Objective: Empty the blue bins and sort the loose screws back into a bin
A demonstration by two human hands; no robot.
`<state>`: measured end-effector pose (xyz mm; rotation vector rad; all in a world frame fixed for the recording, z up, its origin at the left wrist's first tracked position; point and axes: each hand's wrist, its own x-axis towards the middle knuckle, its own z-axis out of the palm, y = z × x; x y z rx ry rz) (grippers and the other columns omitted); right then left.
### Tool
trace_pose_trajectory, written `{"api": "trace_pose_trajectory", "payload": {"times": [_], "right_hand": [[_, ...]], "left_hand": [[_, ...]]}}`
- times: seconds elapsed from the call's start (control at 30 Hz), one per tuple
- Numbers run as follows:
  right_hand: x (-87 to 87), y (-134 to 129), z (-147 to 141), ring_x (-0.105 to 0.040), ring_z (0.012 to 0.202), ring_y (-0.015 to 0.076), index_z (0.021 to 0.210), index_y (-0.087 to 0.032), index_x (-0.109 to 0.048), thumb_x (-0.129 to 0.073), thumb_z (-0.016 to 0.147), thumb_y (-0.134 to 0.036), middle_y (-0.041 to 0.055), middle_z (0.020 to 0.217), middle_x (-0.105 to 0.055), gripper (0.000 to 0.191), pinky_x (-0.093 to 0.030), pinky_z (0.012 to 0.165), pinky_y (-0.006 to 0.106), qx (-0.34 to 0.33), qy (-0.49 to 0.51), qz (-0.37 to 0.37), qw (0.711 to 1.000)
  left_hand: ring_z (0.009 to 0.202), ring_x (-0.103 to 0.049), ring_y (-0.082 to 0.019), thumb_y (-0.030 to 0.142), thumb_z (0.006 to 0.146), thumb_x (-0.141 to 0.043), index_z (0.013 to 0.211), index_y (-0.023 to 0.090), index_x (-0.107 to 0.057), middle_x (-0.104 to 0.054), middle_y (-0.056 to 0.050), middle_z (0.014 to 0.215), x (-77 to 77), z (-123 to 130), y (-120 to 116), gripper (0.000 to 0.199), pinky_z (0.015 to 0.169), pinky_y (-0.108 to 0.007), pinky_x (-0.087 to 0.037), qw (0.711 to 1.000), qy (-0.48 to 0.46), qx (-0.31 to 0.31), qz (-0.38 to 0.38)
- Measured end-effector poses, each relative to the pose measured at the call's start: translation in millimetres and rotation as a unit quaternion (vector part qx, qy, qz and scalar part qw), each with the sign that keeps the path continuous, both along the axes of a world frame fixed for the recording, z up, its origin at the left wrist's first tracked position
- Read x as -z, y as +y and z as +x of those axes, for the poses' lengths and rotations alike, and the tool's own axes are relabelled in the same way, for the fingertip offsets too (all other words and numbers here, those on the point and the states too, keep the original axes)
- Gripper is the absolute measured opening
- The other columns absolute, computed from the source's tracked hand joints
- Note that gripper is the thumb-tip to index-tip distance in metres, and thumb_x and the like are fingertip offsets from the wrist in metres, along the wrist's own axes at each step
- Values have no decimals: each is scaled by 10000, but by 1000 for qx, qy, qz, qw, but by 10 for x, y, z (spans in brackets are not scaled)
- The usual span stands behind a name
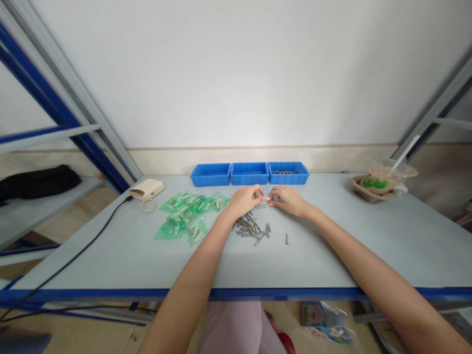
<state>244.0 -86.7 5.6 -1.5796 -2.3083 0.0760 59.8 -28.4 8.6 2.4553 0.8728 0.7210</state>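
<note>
My left hand (248,199) and my right hand (289,200) almost meet above the table, just behind a loose pile of metal screws (250,227). Fingers and thumb are pinched together on both hands. Whatever lies between the fingertips is too small to make out. Close under the right fingertips there is a thin screw-like piece (262,206). One single screw (286,239) lies apart, to the right of the pile. Part of the pile is hidden by my left hand and forearm. Green plastic bags (182,214) with small parts inside lie left of the pile.
Three blue bins stand along the wall: a left bin (210,182), a middle bin (250,180) and a right bin (291,180) with small metal pieces inside. A cream-coloured device (149,188) with a black cable (79,253) is at left. A drink cup (381,177) sits at right.
</note>
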Motion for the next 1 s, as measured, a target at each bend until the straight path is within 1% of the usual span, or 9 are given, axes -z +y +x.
{"api": "trace_pose_trajectory", "payload": {"times": [0.07,0.13,0.23,0.37,0.5,0.6,0.77,0.83,1.0], "right_hand": [[21,3,-4,-545,890,204,907,-185,-629,-569,823,-392,60,914,-630,231,-366,747,295,-5,-2,6,1000],[44,8,-22,-545,914,207,944,-194,-624,-579,812,-414,60,957,-627,261,-359,759,297,-19,-4,9,1000],[58,8,-74,-554,912,197,872,-202,-642,-594,815,-353,41,924,-636,168,-342,753,284,-30,-18,9,999],[46,2,-107,-572,865,192,833,-185,-649,-591,823,-300,46,859,-660,130,-329,728,277,2,-24,27,999],[26,21,-49,-583,763,162,853,-195,-646,-538,855,-292,25,840,-676,145,-334,672,253,56,50,40,996],[-2,31,-16,-584,726,153,827,-206,-645,-530,855,-307,7,821,-682,155,-331,625,236,80,102,40,991],[-47,4,-42,-596,694,147,879,-204,-631,-475,884,-354,3,775,-688,217,-343,630,232,53,142,46,987],[-49,-9,-57,-602,694,146,904,-205,-630,-482,883,-363,5,770,-692,218,-341,655,236,34,129,56,990],[-44,-32,-74,-608,728,172,868,-193,-647,-478,896,-319,38,811,-703,213,-288,715,276,39,-9,127,991]], "left_hand": [[652,-571,-140,452,749,-598,818,188,-624,-647,-10,714,9,1,0,274,588,-220,-388,1000,8,3,10],[670,-572,-147,438,778,-569,825,188,-630,-650,-18,732,7,2,3,262,603,-227,-389,1000,13,-9,23],[675,-570,-150,397,807,-545,846,185,-634,-651,-24,743,-1,-2,17,233,609,-232,-382,999,18,-28,38],[688,-565,-152,389,785,-577,835,184,-633,-645,-23,756,9,-9,32,219,622,-233,-387,999,23,-16,33],[750,-559,-157,340,777,-593,805,184,-632,-630,-24,804,19,-2,12,163,678,-239,-399,999,23,12,47],[789,-557,-159,282,822,-535,803,188,-631,-625,-27,843,2,9,-9,136,701,-241,-392,997,22,17,76],[770,-557,-159,269,867,-460,774,179,-628,-630,-29,808,-33,9,-17,211,665,-235,-369,995,17,-12,101],[744,-558,-154,262,869,-453,747,177,-623,-637,-21,777,-37,7,-20,226,653,-231,-361,995,14,-21,96],[627,-549,-133,311,878,-433,712,174,-609,-629,2,652,-52,6,-37,278,604,-221,-351,999,11,-19,50]]}}
